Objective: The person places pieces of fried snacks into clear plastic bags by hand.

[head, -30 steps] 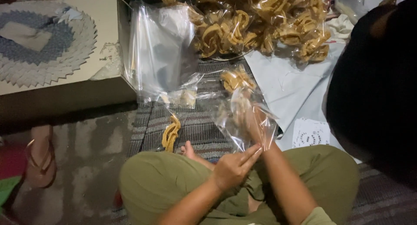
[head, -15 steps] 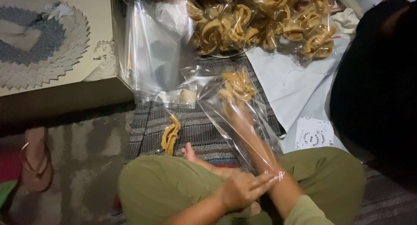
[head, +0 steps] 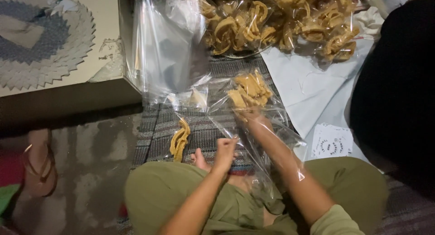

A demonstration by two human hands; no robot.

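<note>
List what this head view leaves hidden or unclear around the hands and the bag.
- Right hand: fingers inside the clear bag, veiled by glare and yellow snacks.
- Left hand: grip on the bag edge too blurred to tell.
- Snack pile: cut off by the top edge.

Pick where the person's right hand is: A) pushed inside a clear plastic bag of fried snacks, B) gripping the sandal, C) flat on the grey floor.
A: the right hand reaches deep inside the clear plastic bag, at the fried snacks.
</note>
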